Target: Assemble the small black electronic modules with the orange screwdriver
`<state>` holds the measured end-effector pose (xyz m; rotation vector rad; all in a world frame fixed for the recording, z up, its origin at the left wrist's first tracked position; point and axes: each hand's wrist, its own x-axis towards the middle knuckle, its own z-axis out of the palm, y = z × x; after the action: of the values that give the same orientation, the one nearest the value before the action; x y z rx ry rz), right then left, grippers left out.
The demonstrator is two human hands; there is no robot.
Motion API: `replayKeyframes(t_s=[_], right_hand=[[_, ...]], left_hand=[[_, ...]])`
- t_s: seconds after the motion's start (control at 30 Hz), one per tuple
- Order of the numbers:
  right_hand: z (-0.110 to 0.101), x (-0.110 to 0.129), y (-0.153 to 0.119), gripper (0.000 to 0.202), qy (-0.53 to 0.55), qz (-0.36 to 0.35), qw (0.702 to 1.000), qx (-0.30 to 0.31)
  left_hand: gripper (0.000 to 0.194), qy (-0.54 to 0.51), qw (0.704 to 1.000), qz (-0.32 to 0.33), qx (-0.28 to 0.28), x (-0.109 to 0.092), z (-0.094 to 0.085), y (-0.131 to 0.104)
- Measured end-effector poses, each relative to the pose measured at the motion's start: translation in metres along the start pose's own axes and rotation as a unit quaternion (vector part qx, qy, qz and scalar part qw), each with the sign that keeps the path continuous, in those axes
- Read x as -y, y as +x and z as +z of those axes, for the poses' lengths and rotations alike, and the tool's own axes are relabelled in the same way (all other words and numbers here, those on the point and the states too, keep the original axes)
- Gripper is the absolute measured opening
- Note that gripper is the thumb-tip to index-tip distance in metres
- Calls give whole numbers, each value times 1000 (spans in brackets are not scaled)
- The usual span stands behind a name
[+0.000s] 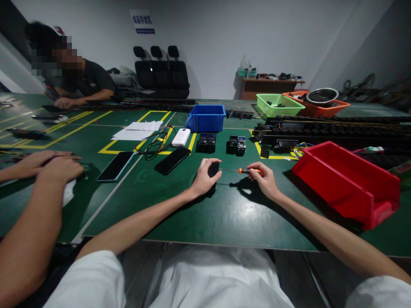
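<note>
"Black block (213,169), clock's centre, clamped in the left hand (203,177): how will it handle?"

"Probably light, stiff, smooth; best held by its sides. Right hand (263,179) grips an orange-handled screwdriver (243,170) at three o'clock."

"Room?"

"Bench edge (224,242) at six, dark phone (172,160) at nine, red bin (337,186) farther out at three; space opens toward five."

A single head-worn camera looks forward and down across the desk (250,218), taking it in widely. The wearer's white shirt (218,278) is nearest, along the bottom; the left hand (204,177) and right hand (263,179) are near mid-frame, the wall (218,47) farthest, at the top.
</note>
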<state>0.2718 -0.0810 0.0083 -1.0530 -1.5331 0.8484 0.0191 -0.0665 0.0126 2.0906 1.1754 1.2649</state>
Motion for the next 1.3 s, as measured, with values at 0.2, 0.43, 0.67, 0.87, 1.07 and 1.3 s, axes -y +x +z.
replayKeyframes(t_s=[0.2,0.43,0.67,0.87,1.07,1.3], right_hand=[[1,2,0,32,34,5,999,-22],[1,0,1,30,32,24,999,9],[1,1,2,29,12,25,1000,13],[2,1,2,29,-1,19,1000,10],[0,-3,1,26,-32,-10,999,-3],[-1,-1,0,22,-56,-44,997,-12]], left_hand=[[31,3,1000,1,0,-1,0,0],[31,6,1000,1,-6,0,1,0],[31,4,1000,-3,0,0,0,0],[31,1,1000,-4,0,-1,0,0],[31,2,1000,-7,-3,0,0,0],[31,1,1000,-6,-1,0,0,0]])
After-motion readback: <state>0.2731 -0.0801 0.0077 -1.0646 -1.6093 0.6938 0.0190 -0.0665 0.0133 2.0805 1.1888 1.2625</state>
